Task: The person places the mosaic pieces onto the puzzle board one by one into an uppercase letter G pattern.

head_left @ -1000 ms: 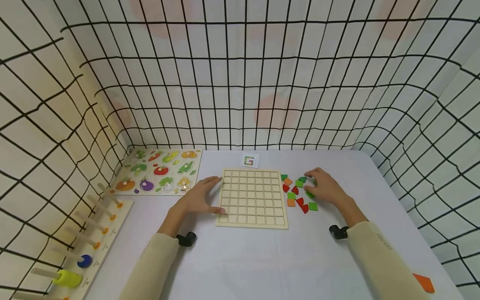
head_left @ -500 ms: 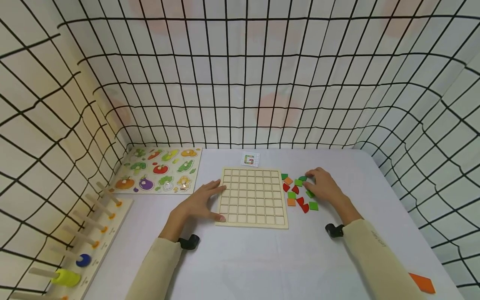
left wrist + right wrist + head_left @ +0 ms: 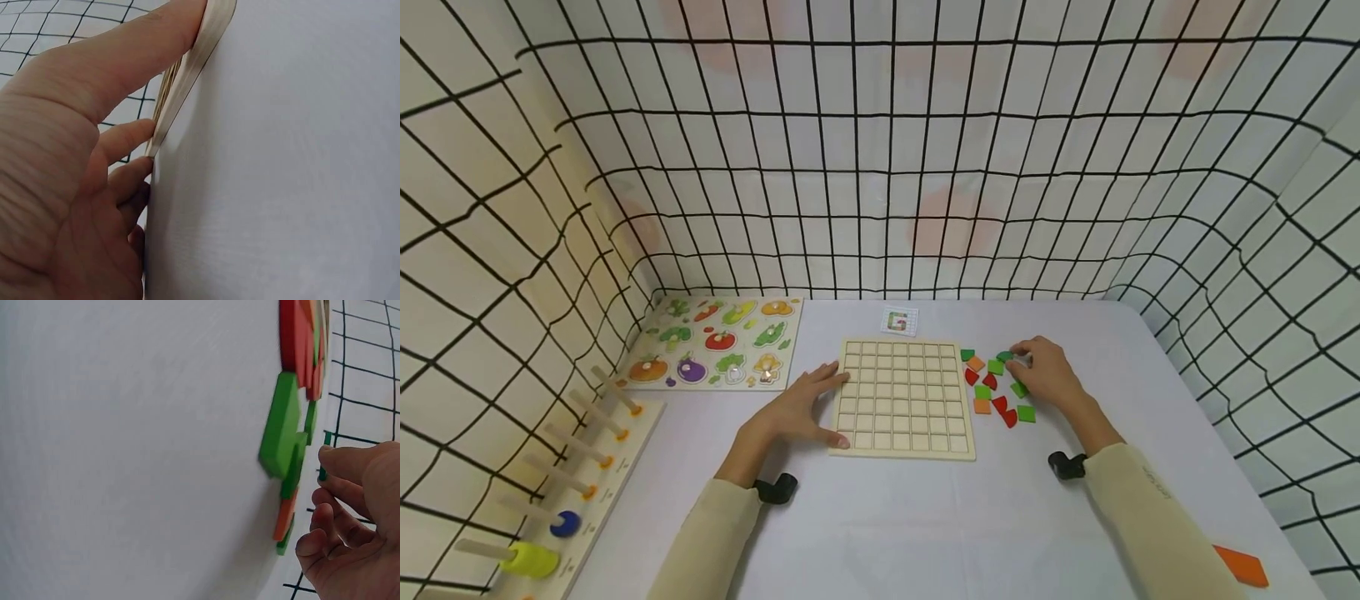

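- Board (image 3: 901, 407) lies left of the loose pieces (image 3: 982, 392), mostly cut off in the left wrist view.
- Left hand (image 3: 797, 408), spread wide, touches its left edge, thumb lower than a second ago.
- Right hand (image 3: 1051, 377) pinches a dark green piece (image 3: 327, 439), partly hidden.

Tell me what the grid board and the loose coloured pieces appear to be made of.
Grid board: likely wood, matte; pale tan with no glossy highlights. Coloured pieces: painted wood or plastic, unclear; solid colour on faces and edges alike.
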Available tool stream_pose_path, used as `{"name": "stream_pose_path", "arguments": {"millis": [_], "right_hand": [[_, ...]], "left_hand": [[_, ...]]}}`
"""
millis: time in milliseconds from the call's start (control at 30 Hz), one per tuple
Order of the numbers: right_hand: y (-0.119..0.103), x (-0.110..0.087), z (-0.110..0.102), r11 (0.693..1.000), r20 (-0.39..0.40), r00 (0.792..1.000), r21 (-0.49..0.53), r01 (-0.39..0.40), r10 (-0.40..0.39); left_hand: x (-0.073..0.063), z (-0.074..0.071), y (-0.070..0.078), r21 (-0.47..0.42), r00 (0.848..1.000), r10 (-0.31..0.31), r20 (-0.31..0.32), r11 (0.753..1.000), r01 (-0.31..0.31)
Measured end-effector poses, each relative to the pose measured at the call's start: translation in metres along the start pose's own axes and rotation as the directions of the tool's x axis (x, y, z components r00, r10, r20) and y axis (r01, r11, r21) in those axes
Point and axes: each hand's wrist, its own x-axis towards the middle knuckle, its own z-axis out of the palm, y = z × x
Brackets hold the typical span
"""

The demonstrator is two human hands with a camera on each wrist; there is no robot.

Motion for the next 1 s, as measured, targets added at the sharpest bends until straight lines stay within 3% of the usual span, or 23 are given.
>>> {"name": "stream_pose_path", "arguments": {"millis": [267,533,1000], "right_hand": [[-0.035,0.001,0.007,0.999,0.002,1.000,0.042,0.013,-0.013],[-0.077,0.007,0.029,0.977,0.009,0.987,0.148,0.156,-0.159],[-0.122,0.023,0.069,0.947,0.106,0.959,0.221,0.234,-0.262]], "left_hand": [[-0.003,0.000,-0.003,-0.027,1.000,0.019,-0.007,0.999,-0.019],[-0.004,0.001,-0.006,-0.029,1.000,0.027,-0.009,0.999,-0.027],[-0.002,0.004,-0.006,0.008,1.000,0.024,-0.014,1.000,-0.024]]}}
